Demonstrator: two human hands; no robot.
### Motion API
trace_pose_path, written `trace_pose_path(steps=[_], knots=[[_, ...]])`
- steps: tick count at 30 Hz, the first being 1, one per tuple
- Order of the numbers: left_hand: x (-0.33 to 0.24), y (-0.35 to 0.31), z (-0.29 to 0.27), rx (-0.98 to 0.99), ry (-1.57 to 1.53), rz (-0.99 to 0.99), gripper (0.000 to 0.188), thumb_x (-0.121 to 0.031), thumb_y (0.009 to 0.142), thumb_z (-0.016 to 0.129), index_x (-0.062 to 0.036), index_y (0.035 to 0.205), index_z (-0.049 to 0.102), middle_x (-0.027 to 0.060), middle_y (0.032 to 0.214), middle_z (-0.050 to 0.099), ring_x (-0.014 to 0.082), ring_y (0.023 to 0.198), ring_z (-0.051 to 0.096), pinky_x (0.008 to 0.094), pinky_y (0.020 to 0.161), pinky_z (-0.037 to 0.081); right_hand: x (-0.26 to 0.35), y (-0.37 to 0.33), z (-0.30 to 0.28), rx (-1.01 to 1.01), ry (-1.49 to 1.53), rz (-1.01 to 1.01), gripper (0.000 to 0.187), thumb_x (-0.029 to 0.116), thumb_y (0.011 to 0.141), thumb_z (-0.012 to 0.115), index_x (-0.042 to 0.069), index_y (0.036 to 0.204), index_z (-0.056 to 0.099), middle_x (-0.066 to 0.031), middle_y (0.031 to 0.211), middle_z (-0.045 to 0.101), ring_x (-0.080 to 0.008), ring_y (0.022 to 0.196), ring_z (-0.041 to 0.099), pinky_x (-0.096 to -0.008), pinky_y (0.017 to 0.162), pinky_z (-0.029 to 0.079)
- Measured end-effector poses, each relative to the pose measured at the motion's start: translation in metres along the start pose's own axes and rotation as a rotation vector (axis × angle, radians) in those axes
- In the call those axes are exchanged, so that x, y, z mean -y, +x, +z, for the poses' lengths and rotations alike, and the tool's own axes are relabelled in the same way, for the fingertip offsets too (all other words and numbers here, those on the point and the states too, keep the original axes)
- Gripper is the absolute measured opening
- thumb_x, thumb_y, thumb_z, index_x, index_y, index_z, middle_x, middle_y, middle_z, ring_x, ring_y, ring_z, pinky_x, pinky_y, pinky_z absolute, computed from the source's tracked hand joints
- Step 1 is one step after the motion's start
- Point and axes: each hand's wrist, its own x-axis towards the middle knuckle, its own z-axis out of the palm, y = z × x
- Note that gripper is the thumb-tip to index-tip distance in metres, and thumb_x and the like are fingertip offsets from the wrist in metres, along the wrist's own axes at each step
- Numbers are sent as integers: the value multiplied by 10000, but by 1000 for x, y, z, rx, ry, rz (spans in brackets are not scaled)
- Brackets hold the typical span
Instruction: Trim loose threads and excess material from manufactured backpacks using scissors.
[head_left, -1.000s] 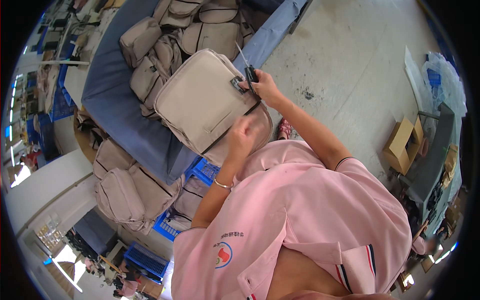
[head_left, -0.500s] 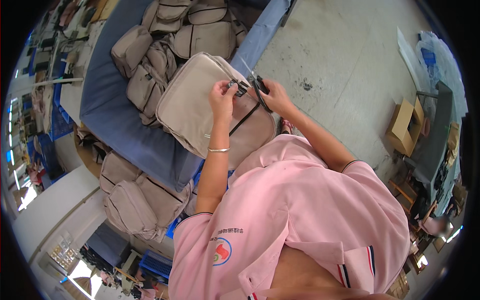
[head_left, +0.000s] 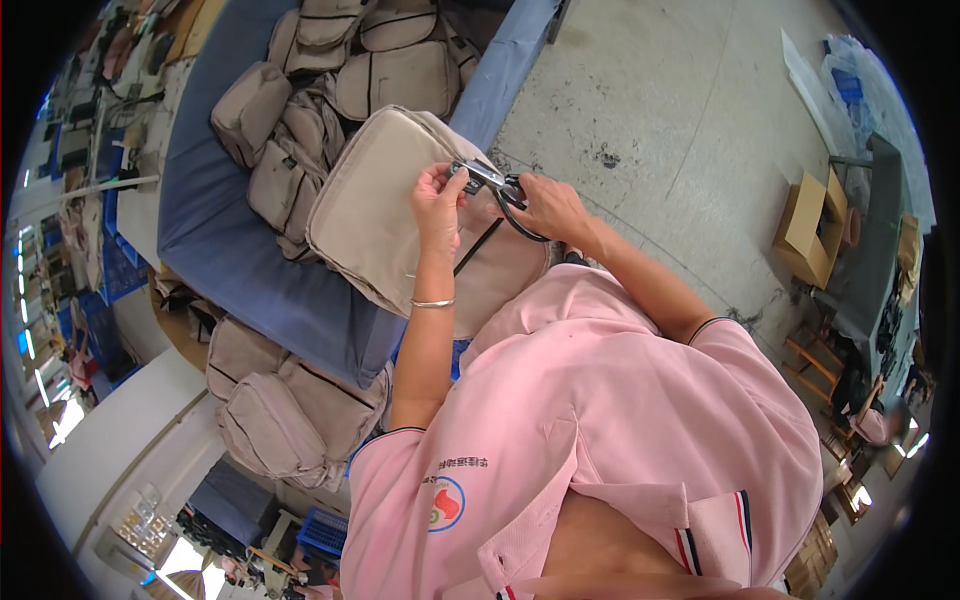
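A beige fabric bag (head_left: 375, 215) lies tilted across the near edge of a blue-covered table (head_left: 215, 245), partly over my lap. My left hand (head_left: 438, 195) pinches the bag's top edge, where its black trim runs. My right hand (head_left: 545, 207) holds black-handled scissors (head_left: 495, 182), their blades pointing left toward my left fingers at the bag's corner. A thin metal bangle circles my left wrist. Both forearms come up from my pink shirt.
Several more beige bags (head_left: 330, 60) are piled on the table's far part, and others (head_left: 275, 410) are stacked beside it at lower left. Bare concrete floor (head_left: 660, 120) spreads to the right, with a cardboard box (head_left: 810, 225) and clutter near the right rim.
My left hand has risen from the bag's lower side to its top corner. My right hand with the scissors has closed in on the left hand.
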Motion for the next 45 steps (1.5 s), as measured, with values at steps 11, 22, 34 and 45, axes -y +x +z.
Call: trace_pose_path(steps=[11, 22, 34, 45], knots=[[4, -1, 6, -35, -1, 11, 234, -62, 840, 759, -30, 1015, 608, -9, 788, 622, 35, 588, 525, 172, 511, 423, -1, -4, 21, -59, 10, 116, 421, 430, 862, 655, 12, 825, 621, -236, 752, 658, -423, 748, 661, -498, 659, 523], [8, -9, 16, -52, 10, -6, 223, -61, 850, 746, -21, 1013, 599, -2, 787, 626, 52, 599, 566, 178, 509, 420, 5, 26, 10, -159, -133, -35, 505, 463, 867, 639, -37, 899, 578, -233, 893, 658, -442, 814, 661, -494, 697, 527], [6, -11, 15, -66, -120, 21, 199, -29, 863, 716, 0, 1018, 594, 33, 853, 647, 83, 658, 612, 193, 533, 472, 13, 27, 17, -63, -28, 78, 373, 387, 864, 658, 17, 847, 610, -220, 816, 675, -411, 782, 660, -497, 694, 513], [31, -93, -29, -528, 175, 306, 255, -176, 927, 680, -14, 1116, 621, 53, 1012, 643, 130, 880, 608, 258, 723, 502, 14, 43, 22, -84, 86, 93, 704, 673, 809, 640, -29, 758, 642, -258, 734, 649, -443, 743, 650, -499, 677, 500]])
